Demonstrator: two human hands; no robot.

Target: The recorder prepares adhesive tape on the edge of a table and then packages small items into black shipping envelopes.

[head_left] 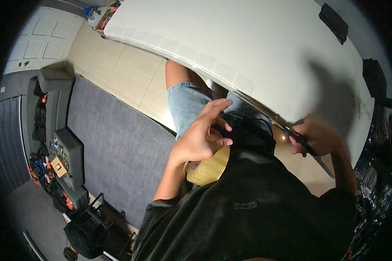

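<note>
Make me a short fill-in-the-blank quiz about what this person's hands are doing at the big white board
1. The left hand rests on a roll of ____ tape.
2. The right hand grips a dark tool at the edge of the ____ board.
3. Beside the tiled floor lies a ____ rug.

Missing words: tan; white; grey

A floor of pale tiles (117, 69) is partly covered by a grey rug (117, 143). A white panelled door (39, 39) is seen at upper left, and grey shelving (67, 161) piled with clutter along the left. Light is dim
</note>
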